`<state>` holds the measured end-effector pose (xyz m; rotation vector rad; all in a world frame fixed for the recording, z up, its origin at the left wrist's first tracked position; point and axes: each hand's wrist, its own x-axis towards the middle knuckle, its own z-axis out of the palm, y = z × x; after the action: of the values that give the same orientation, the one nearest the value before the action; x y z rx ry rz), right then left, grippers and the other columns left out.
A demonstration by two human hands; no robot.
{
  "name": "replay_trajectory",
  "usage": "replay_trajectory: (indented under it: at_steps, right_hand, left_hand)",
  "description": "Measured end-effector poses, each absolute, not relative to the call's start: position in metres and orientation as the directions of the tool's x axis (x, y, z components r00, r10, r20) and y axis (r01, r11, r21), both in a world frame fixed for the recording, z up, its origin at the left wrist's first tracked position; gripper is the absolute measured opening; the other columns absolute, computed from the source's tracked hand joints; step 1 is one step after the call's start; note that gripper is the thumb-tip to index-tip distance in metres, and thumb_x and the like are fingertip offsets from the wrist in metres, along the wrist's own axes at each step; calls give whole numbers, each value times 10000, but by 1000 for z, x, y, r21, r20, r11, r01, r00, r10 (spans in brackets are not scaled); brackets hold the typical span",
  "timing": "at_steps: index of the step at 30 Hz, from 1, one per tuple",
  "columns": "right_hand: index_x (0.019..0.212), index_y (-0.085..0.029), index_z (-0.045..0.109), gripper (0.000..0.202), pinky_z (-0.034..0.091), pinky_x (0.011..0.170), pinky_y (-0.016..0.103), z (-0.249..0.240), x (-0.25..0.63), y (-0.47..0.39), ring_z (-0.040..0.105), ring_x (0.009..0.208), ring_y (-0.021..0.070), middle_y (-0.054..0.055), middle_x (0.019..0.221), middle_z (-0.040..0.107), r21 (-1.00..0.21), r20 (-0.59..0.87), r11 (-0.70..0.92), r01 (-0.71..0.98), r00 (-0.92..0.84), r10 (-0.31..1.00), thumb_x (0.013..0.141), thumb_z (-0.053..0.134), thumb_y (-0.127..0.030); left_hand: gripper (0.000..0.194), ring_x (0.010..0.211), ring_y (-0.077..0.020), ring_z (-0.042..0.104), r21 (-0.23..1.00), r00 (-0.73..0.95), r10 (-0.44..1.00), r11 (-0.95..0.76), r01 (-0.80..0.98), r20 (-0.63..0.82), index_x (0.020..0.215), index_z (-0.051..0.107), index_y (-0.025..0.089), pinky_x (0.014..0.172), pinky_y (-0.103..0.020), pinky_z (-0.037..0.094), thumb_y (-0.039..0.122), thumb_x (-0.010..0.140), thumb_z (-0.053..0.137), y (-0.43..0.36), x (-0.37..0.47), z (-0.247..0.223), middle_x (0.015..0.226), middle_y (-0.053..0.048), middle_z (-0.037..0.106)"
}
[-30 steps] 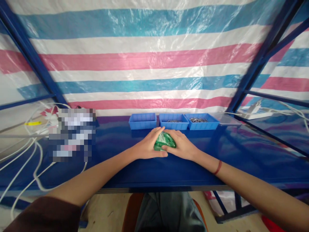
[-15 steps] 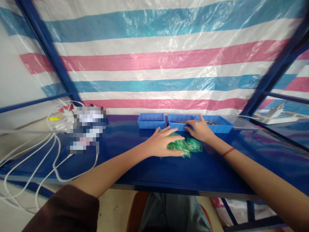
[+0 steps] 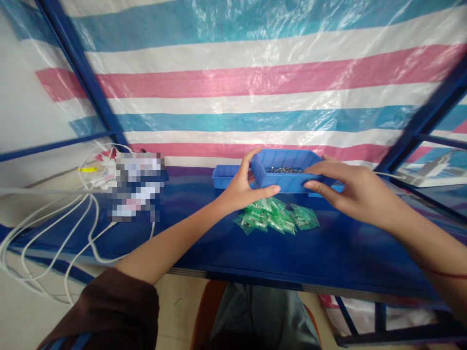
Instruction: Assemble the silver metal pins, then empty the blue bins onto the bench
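A blue plastic bin (image 3: 282,182) is held up off the table between both hands, with small metal pieces (image 3: 286,170) lying inside. My left hand (image 3: 245,182) grips its left end, thumb along the front wall. At the right end, my right hand (image 3: 346,187) closes on the bin with the thumb in front and fingers over the rim. Below it on the table lies a pile of small green plastic packets (image 3: 268,216). Another blue bin (image 3: 224,177) stands behind my left hand. Part of a further blue bin (image 3: 337,186) shows behind my right hand.
White cables (image 3: 93,228) loop over the left side of the blue table (image 3: 219,248), near a blurred patch. A striped plastic sheet (image 3: 237,87) hangs behind, between blue metal posts (image 3: 80,73). A white object (image 3: 426,170) stands at far right.
My left hand has left the green packets and taken the middle bin's left end. My right hand has gripped its right end, and the bin has risen off the table.
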<state>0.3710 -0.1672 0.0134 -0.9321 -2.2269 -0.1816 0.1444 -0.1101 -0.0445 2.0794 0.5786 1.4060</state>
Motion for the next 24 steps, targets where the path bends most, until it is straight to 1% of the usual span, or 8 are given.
replay_trajectory:
  at_steps: [2,4,6,10,13,16,19,24]
  right_hand:
    - [980,-253,627,223,460,922,399,5,373,-174,599,1013,233,53,1037,655,-212,750,729,650,-370,548,770,659,-324]
    - [1178,-297,526,552,447,953,404,-10,376,-177,523,1152,248,66,1259,536,-403,792,701,588,-160,590,673,744,-337]
    - [1328,-353,357,850,470,928,405,-26,380,-177,489,1197,260,74,1380,414,-632,701,627,455,-10,713,594,785,-366]
    - [1316,-399,353,880,480,901,404,-45,395,-181,511,1167,273,68,1377,413,-857,506,463,225,198,840,551,787,-376]
    - [1273,-443,390,850,512,801,384,-49,417,-187,571,1059,265,59,1325,464,-891,452,415,182,272,850,533,791,-327]
    - [1243,-462,418,834,513,748,370,-51,446,-196,586,1011,267,56,1299,486,-887,444,374,269,280,851,519,794,-288]
    - [1214,-460,441,788,503,782,371,-52,471,-207,555,1073,284,49,1311,474,-810,476,330,485,215,853,530,791,-286]
    - [1197,-435,437,699,524,762,357,-41,481,-220,555,1077,286,41,1218,527,-671,515,354,651,65,855,585,755,-326]
  left_hand:
    - [826,1132,-280,535,689,340,642,-724,-27,688,1352,198,324,916,-468,490,471,712,699,-121,151,-45,1328,-89,406]
    - [834,1101,-270,555,707,299,662,-704,-69,687,1357,158,329,890,-453,511,483,727,681,-133,159,-47,1310,-90,415]
    - [846,1103,-269,556,730,325,677,-679,-70,661,1373,102,327,882,-451,515,505,752,648,-142,166,-46,1330,-104,394]
    - [986,1252,-321,427,679,550,604,-729,87,577,1426,19,287,999,-488,416,549,722,659,-140,163,-41,1444,-144,290]
    - [1014,1346,-365,270,528,726,579,-775,347,372,1460,42,271,1074,-555,265,615,707,628,-130,151,-44,1501,-149,215]
    - [914,1348,-404,235,317,756,637,-755,574,150,1436,218,315,1043,-652,167,711,687,557,-123,144,-55,1466,-133,303]
    - [749,1280,-364,367,205,773,624,-777,596,117,1348,398,337,1024,-576,271,691,706,553,-117,148,-64,1394,-107,395]
    - [477,1122,-244,530,249,741,637,-768,590,211,1276,489,254,955,-386,415,443,839,527,-109,169,-63,1222,-91,519]
